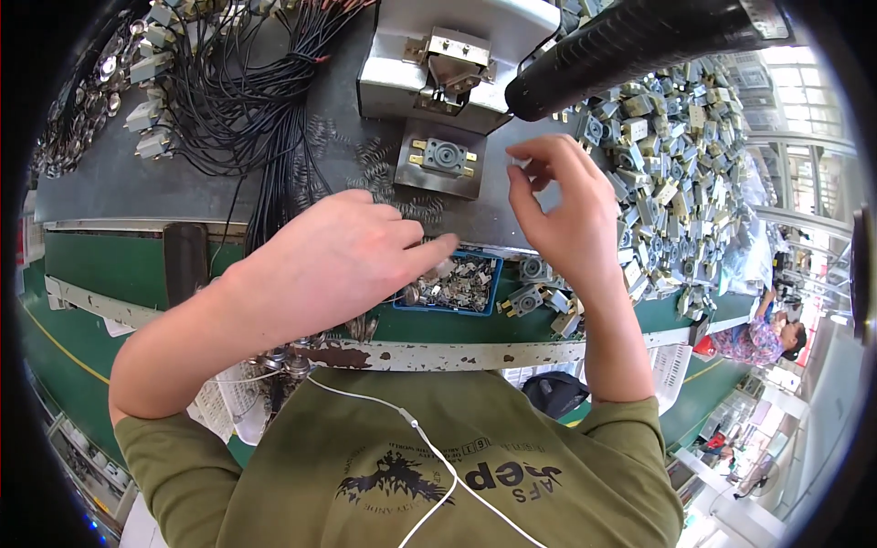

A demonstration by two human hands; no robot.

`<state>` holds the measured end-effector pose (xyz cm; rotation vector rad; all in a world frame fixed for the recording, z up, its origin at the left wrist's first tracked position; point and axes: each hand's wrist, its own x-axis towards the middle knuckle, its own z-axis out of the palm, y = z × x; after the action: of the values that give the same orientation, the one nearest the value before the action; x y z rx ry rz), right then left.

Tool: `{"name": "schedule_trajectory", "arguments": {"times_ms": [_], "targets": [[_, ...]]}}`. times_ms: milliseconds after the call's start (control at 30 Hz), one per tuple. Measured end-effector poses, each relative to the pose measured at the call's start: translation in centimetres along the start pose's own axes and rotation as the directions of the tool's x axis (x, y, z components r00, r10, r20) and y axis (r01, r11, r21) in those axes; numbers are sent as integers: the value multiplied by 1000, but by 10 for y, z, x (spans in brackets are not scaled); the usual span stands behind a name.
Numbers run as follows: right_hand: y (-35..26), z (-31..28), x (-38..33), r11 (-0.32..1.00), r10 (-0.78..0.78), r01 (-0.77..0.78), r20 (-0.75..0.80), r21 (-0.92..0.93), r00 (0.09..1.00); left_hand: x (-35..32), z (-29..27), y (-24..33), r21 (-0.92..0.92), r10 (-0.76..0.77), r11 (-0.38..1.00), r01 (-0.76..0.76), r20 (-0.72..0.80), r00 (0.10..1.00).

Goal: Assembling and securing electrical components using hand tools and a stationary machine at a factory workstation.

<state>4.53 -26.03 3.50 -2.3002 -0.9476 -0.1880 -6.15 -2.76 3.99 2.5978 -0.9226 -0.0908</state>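
Setting: factory workbench, a grey tabletop (137,187) with a green front edge, seen from your head camera.
Left hand: your left hand (343,251) reaches over the small blue tray (493,274), fingers stretched toward it; its grip is loosely spread, and whether a fingertip pinches a part you cannot tell.
Blue tray: sits at the tabletop's near edge, between your two hands, filled with small metal parts.
Right hand: your right hand (566,205) is raised above the tabletop, its grip pinching a tiny pale part (519,163) between thumb and fingertips.
Fixture: grey press fixture (443,68) stands behind your hands, with a square grey plate (440,157) holding a component just before it.
Right side: heap of grey components (676,155).
Left side: bundle of black wires (256,119).
Far right: another person (763,338) works nearby.
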Motion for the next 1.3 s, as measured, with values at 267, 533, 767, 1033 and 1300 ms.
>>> {"name": "schedule_trajectory", "arguments": {"times_ms": [267,533,767,1033,1300], "targets": [[-3,25,5,994,26,-35,93,100,995,9,-9,-1,-13,45,999,-45,34,998],[-3,39,9,999,-41,39,101,17,994,3,-1,-1,6,24,1000,-24,30,999],[-11,26,3,987,112,-122,97,108,989,3,-13,-5,-52,52,997,-51,17,998],[-9,-3,-6,856,183,-109,-100,506,978,50,-21,-44,-74,-229,972,221,-110,967],[-19,-45,61,743,-46,520,-743,422,668,55,-10,-58,-70,-316,945,320,68,946]]}}
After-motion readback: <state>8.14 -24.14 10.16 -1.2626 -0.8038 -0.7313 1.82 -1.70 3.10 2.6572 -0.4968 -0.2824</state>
